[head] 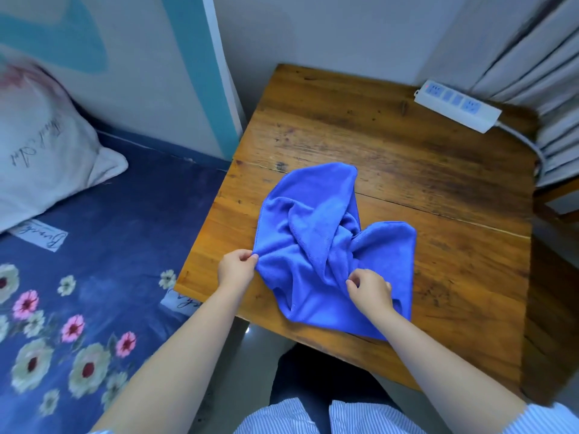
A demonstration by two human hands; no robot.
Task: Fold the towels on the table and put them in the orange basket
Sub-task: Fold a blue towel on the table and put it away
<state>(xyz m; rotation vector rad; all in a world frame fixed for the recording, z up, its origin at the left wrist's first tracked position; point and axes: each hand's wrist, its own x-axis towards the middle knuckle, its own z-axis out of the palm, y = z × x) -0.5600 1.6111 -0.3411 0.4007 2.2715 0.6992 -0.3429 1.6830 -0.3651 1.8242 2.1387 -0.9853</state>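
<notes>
Worn wooden table stood in a corner beside a bed with a floral blue sheet and pillow; a power strip lay at its far edge. Left hand pinched the rumpled blue towel's corner; right hand pinched its middle.

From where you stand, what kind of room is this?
Probably a bedroom: a bed with a dark blue floral sheet and a white pillow sits beside a worn wooden table, with pale curtains behind.
</notes>
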